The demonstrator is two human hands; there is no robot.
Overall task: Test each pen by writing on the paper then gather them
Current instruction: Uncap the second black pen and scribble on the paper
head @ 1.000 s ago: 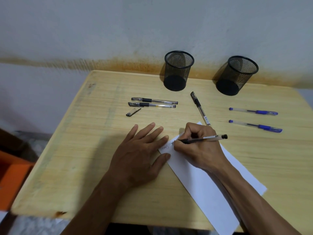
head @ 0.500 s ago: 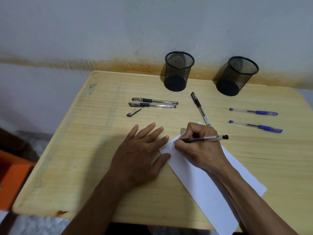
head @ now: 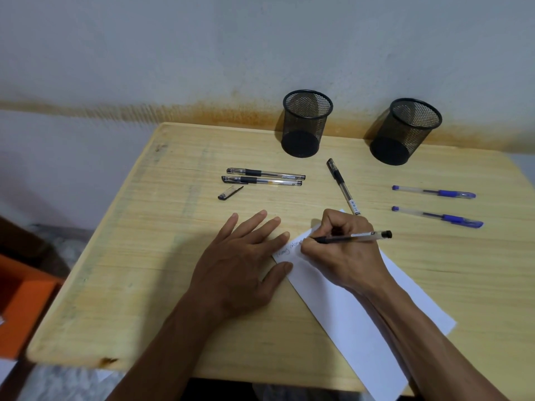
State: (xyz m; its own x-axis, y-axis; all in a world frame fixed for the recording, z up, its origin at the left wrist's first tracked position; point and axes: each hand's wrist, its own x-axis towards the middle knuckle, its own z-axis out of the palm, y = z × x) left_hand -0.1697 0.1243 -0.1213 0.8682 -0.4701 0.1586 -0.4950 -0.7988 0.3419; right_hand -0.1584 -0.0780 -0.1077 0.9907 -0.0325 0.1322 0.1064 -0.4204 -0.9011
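My right hand (head: 344,253) grips a black pen (head: 359,237) with its tip on the white paper (head: 347,308), where a line of handwriting shows. My left hand (head: 246,264) lies flat, its fingertips pressing the paper's left edge. Two capped black pens (head: 265,176) lie side by side further back, with a loose pen cap (head: 230,193) beside them. A third black pen (head: 343,186) lies diagonally behind my right hand. Two blue pens (head: 434,193) (head: 437,217) lie to the right.
Two black mesh pen cups (head: 307,123) (head: 405,131) stand at the back of the wooden table (head: 144,256) against the wall. An orange box (head: 20,305) sits on the floor to the left.
My right hand has crept slightly to the right along the written line. My left hand and the other pens have stayed put.
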